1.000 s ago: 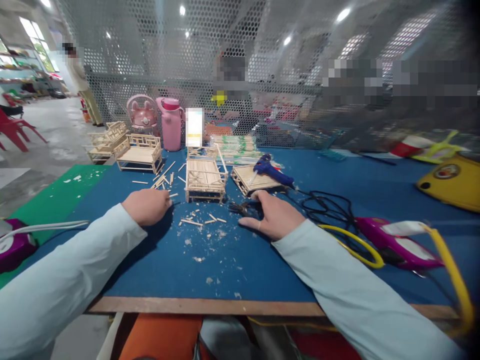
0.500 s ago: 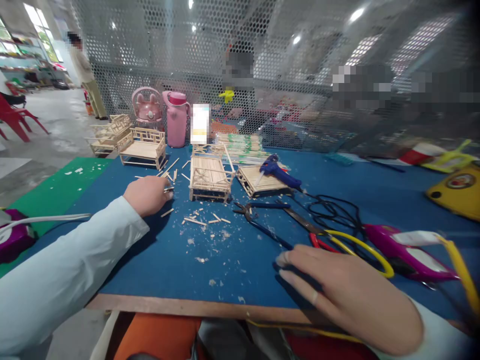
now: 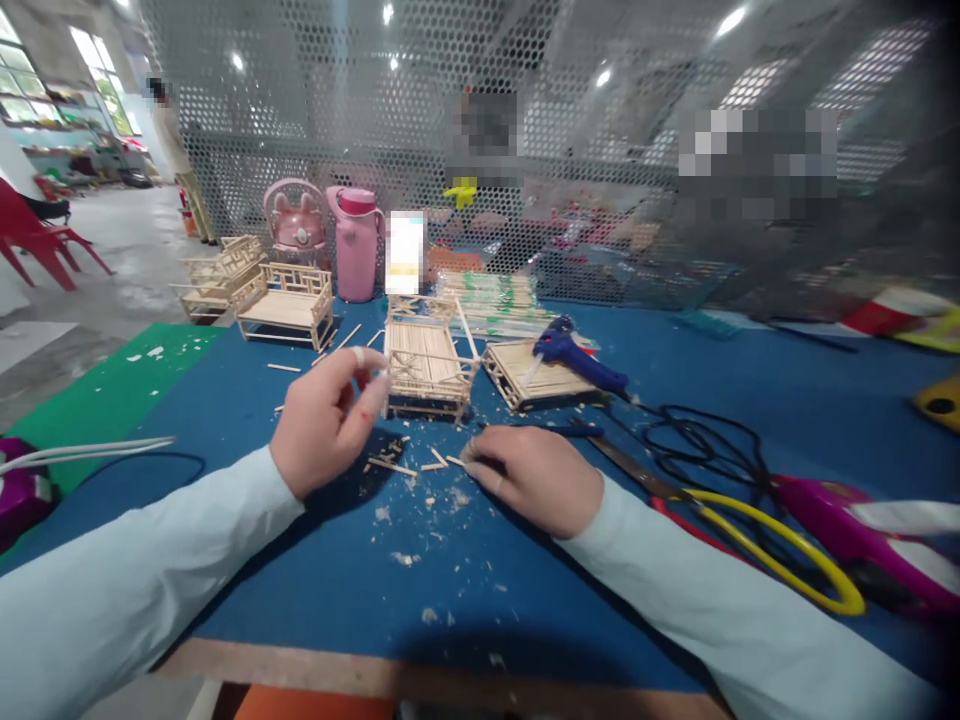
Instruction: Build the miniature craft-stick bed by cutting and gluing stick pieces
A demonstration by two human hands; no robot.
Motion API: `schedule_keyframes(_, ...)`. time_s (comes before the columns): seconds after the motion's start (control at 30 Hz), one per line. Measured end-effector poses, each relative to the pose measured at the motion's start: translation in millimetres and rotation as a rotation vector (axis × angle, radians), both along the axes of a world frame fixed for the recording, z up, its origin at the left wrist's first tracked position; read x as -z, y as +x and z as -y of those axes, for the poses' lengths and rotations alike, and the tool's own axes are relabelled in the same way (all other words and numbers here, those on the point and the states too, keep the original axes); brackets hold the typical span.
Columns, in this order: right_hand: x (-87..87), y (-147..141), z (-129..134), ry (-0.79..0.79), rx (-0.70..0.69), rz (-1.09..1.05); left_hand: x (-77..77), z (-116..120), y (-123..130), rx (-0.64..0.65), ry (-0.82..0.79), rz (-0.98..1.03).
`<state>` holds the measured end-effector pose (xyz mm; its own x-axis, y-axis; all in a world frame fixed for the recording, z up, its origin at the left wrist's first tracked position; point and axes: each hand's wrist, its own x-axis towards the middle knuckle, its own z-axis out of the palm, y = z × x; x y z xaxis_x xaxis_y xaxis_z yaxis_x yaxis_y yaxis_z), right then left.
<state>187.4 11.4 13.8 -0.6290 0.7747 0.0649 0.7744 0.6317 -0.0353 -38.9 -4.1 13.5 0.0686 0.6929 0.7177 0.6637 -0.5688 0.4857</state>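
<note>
My left hand (image 3: 326, 420) is raised beside the front left corner of a small bed-like frame (image 3: 424, 350) made of thin wooden sticks. A gap shows between its thumb and index finger, and nothing plain lies between them. My right hand (image 3: 536, 475) rests low over the table, fingertips pinched at the end of a short thin stick (image 3: 454, 460). Under and behind that hand lie the pliers (image 3: 577, 430); only a blue handle shows. More short stick pieces (image 3: 394, 466) and pale scraps are scattered between my hands.
A blue glue gun (image 3: 577, 362) lies on a flat stick panel (image 3: 517, 375). Scissors (image 3: 780, 540) and black cable are at the right. Stick furniture (image 3: 285, 305), a pink bottle (image 3: 356, 245) and bagged sticks (image 3: 487, 300) stand or lie behind. A perforated screen (image 3: 600, 240) closes the back.
My right hand has moved left and away from me, from the pliers' handle to the short sticks. My left hand has shifted right to the bed-like frame; the thin item in its fingers no longer shows.
</note>
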Motion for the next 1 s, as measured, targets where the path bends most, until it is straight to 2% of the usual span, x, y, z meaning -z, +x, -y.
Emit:
schedule_keyframes(0.1,-1.3,6,-1,0.161,-0.064,-0.101,-2.5,6,10,0.113,-0.005,-0.076)
schedule_keyframes(0.17,-8.4,7,-4,0.319,-0.104,-0.158,-12.4,0,14,0.083,0.047,-0.102)
schedule_keyframes(0.23,-17.4,4,-9,0.487,-0.135,-0.167,-28.0,-14,14,0.010,0.109,-0.092)
schedule_keyframes(0.27,-21.4,2,-12,0.564,-0.144,-0.154,-36.8,-23,13,0.016,0.104,-0.101)
schedule_keyframes(0.37,-28.0,-7,-19,0.720,-0.159,-0.104,-59.4,-48,9,0.163,-0.054,-0.197)
schedule_keyframes(0.43,-28.8,-11,-22,0.776,-0.160,-0.096,-67.1,-58,5,0.294,-0.188,-0.270)
schedule_keyframes(0.5,-28.7,-15,-24,0.797,-0.158,-0.096,-68.6,-62,3,0.389,-0.279,-0.332)
schedule_keyframes(0.6,-28.9,-17,-26,0.785,-0.163,-0.104,-65.2,-61,3,0.434,-0.342,-0.395)
schedule_keyframes(0.7,-29.2,-19,-27,0.762,-0.168,-0.108,-61.7,-59,7,0.426,-0.349,-0.435)
schedule_keyframes(1.0,-27.4,-21,-27,0.677,-0.108,-0.124,-51.4,-61,18,0.350,-0.220,-0.439)
